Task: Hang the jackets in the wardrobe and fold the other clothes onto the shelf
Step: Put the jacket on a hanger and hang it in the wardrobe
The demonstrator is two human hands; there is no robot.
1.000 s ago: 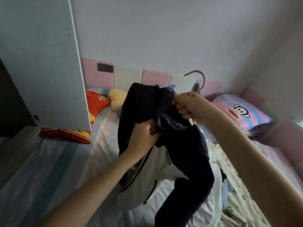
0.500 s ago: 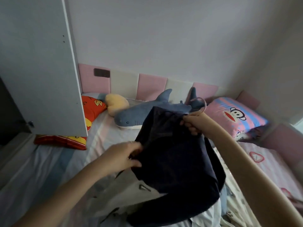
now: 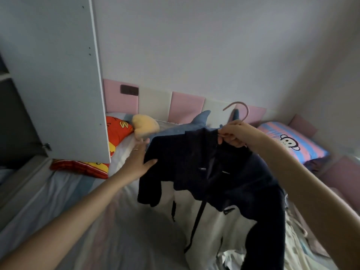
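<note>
jacket [image 3: 194, 162] hangs collar-up above the bed [image 3: 58, 201] | my right hand [image 3: 233, 135] grips hanger [image 3: 245, 112] | my left hand [image 3: 139, 159] pinches jacket's shoulder

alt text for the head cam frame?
A person's right hand holds a dark navy jacket by its pink hanger above a bed, while the left hand pinches one shoulder. A white wardrobe door stands open at left.
</note>
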